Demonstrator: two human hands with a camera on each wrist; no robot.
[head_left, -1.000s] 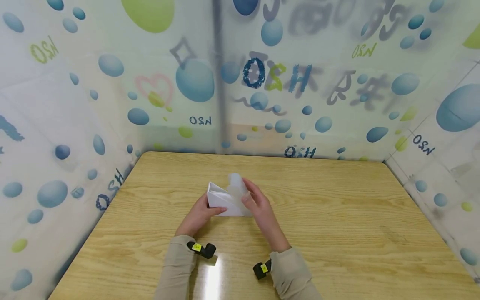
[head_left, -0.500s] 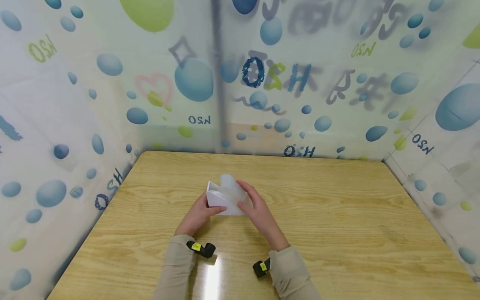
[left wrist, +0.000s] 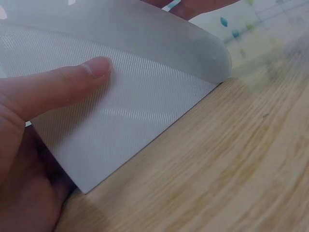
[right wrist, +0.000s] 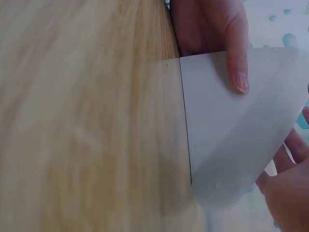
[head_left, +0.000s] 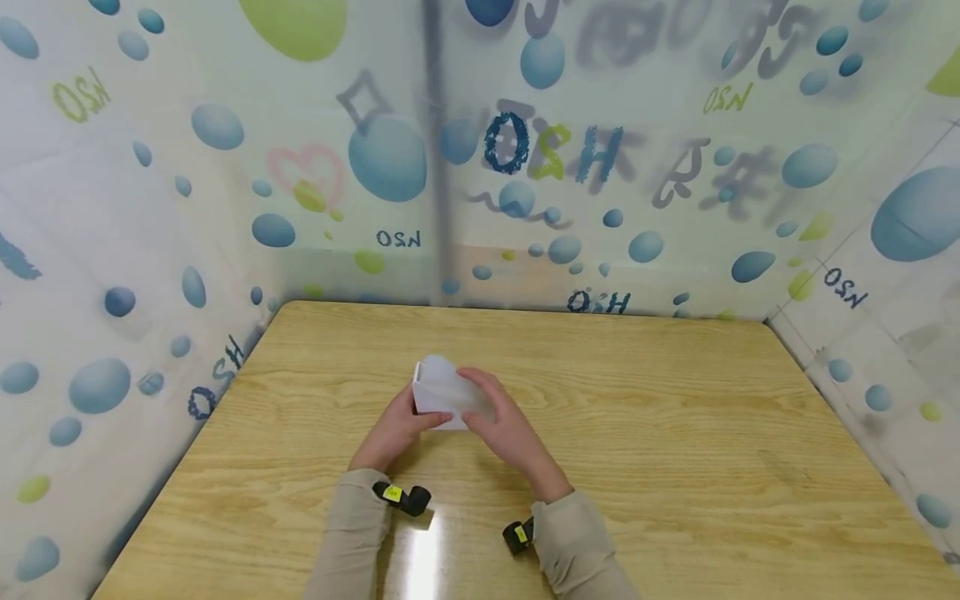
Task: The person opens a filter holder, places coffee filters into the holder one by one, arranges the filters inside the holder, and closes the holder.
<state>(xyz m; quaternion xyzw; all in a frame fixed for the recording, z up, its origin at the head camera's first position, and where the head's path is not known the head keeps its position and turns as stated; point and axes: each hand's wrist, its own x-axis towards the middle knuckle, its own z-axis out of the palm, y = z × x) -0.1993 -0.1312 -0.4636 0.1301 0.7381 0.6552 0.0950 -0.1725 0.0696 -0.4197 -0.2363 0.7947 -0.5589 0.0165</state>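
In the head view a small white box point(head_left: 429, 402) stands on the table. A translucent pivoting cover point(head_left: 441, 372) with a rounded edge lies over its upper part. My left hand point(head_left: 392, 431) grips the box's left end, its thumb flat on the ribbed front face point(left wrist: 130, 106) in the left wrist view. My right hand point(head_left: 512, 427) holds the cover from the right, thumb at the front and fingers reaching over the top. A round pivot mark point(right wrist: 218, 185) shows near the cover's lower corner in the right wrist view. The box's inside is mostly hidden.
The wooden table point(head_left: 675, 433) spreads around both hands. Behind it hangs a patterned sheet point(head_left: 637, 192) with blue and green drops. Black wrist cameras point(head_left: 405, 498) sit on both wrists. A bright reflection lies on the near tabletop.
The translucent cover has swung leftward and down over the box, and my right hand has moved left with it. The box and my left hand stay in place.
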